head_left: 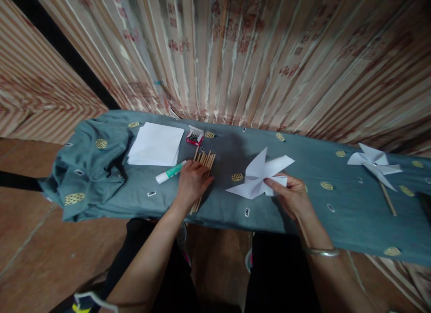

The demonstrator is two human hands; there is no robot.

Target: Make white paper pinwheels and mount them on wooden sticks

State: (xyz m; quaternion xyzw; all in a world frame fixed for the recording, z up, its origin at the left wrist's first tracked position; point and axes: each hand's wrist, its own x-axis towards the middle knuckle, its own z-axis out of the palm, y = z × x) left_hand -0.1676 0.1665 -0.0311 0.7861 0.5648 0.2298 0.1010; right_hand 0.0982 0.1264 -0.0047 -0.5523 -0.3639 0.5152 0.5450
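Note:
My right hand [291, 191] pinches a white paper pinwheel [257, 176] between thumb and fingers, near its middle. The pinwheel's folded blades spread out just above the cloth. My left hand [192, 180] lies over a bundle of thin wooden sticks [209, 160], its fingers curled down on them; how many it grips is hidden. Against the left side of that hand lies a white and green glue stick [171, 172]. Behind the sticks stands a small open red and white box [195, 136] holding small dark metal pieces, too small to name.
A stack of white paper sheets [156, 144] lies at the left. At the far right rests another pinwheel [375, 165] on its wooden stick. The blue-green cloth [350, 214] covers the narrow table and bunches up at its left end. A patterned curtain [215, 57] hangs behind.

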